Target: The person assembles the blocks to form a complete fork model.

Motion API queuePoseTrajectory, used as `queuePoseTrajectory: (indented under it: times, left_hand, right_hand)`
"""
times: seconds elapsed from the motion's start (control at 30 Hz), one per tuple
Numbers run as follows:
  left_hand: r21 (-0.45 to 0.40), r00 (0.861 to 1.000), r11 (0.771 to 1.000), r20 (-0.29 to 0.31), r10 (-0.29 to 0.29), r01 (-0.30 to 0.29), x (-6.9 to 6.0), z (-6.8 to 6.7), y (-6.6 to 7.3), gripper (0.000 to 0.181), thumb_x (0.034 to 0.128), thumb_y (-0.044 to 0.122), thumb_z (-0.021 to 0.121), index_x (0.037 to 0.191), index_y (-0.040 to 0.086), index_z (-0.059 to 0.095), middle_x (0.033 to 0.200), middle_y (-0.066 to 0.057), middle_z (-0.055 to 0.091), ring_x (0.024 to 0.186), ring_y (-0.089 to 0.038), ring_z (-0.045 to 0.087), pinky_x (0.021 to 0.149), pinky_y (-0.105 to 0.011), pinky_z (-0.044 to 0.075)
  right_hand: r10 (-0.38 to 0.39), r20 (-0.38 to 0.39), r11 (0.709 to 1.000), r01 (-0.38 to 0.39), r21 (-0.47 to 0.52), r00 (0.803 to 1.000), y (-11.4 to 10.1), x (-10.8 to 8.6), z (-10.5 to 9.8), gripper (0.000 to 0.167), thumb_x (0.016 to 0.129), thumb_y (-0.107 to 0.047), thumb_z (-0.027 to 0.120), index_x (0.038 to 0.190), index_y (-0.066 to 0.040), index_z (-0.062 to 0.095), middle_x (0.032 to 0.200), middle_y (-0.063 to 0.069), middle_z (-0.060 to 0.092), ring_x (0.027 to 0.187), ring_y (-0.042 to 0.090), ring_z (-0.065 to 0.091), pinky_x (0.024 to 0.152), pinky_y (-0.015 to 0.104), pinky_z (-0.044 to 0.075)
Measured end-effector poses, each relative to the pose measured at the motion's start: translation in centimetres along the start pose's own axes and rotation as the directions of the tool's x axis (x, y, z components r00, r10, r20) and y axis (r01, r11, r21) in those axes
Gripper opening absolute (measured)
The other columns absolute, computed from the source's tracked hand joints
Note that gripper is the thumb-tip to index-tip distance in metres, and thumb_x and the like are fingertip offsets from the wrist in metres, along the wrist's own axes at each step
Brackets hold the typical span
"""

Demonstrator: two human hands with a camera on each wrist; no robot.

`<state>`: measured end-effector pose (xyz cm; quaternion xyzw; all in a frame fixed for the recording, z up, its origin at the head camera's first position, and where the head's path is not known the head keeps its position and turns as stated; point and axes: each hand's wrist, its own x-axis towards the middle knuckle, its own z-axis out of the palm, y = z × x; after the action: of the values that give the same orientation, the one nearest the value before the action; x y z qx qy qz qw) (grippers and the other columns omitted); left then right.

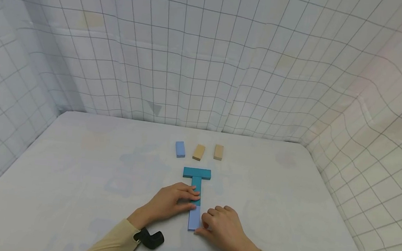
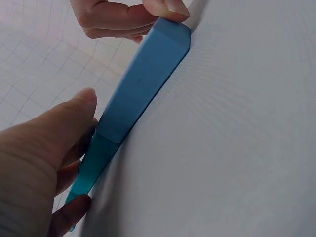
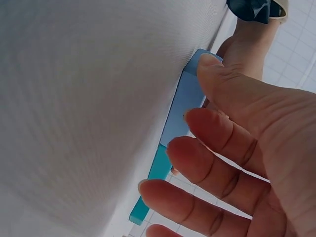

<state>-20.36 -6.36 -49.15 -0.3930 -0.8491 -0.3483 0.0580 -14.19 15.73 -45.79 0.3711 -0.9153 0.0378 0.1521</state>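
Note:
A teal block (image 1: 197, 173) lies crosswise, and a second teal block (image 1: 197, 181) runs from its middle toward the front. End to end with that one lies a light blue block (image 1: 194, 218), so the three form a T. My left hand (image 1: 175, 199) rests from the left over the lengthwise teal block, fingers loosely bent, thumb near the seam with the blue block. My right hand (image 1: 223, 226) is at the right of the blue block. Its thumb (image 3: 211, 66) touches the block's near end, while the other fingers are relaxed and hold nothing.
Behind the T, a small blue block (image 1: 180, 149) and two wooden blocks, one tan (image 1: 198, 152) and one paler (image 1: 218, 152), stand apart in a row. A white cloth covers the table (image 1: 71, 185). Grid-patterned curtains (image 1: 207, 61) enclose its back and sides.

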Motion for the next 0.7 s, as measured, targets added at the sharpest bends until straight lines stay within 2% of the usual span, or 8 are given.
queuePoseTrajectory:
  times: [0.13, 0.4, 0.7]
  left_hand:
    - [-0.021, 1.0, 1.0, -0.008, 0.0, -0.001, 0.1, 0.2, 0.1, 0.034, 0.0877, 0.041, 0.066, 0.114, 0.019, 0.071, 0.121, 0.006, 0.06, 0.12, -0.014, 0.049, 0.097, -0.036, 0.041]
    - [-0.019, 0.999, 0.999, 0.008, -0.035, 0.035, 0.3, 0.9, 0.3, 0.037, 0.0858, 0.05, 0.065, 0.112, 0.024, 0.068, 0.121, 0.008, 0.057, 0.12, -0.015, 0.045, 0.098, -0.04, 0.038]
    - [-0.03, 0.998, 0.998, 0.01, -0.063, 0.063, 0.2, 1.4, 0.3, 0.038, 0.0837, 0.051, 0.067, 0.111, 0.025, 0.066, 0.117, 0.011, 0.052, 0.108, -0.011, 0.044, 0.093, -0.04, 0.038]
  right_hand:
    - [-0.006, 0.021, 1.0, 0.006, -0.005, 1.0, 0.0, 0.1, -0.2, 0.036, 0.075, -0.053, 0.073, 0.063, -0.023, 0.058, 0.058, -0.013, 0.047, 0.054, 0.005, 0.043, 0.051, 0.02, 0.027]
    - [-0.001, 0.045, 1.0, 0.001, -0.006, 0.999, 0.1, 0.1, -0.1, 0.036, 0.077, -0.053, 0.072, 0.062, -0.023, 0.057, 0.057, -0.014, 0.045, 0.054, 0.005, 0.044, 0.051, 0.02, 0.028]
    - [-0.005, 0.044, 1.0, 0.006, -0.021, 0.999, 0.0, 0.0, -0.1, 0.037, 0.078, -0.053, 0.071, 0.062, -0.023, 0.057, 0.056, -0.013, 0.044, 0.053, 0.005, 0.043, 0.051, 0.02, 0.029]
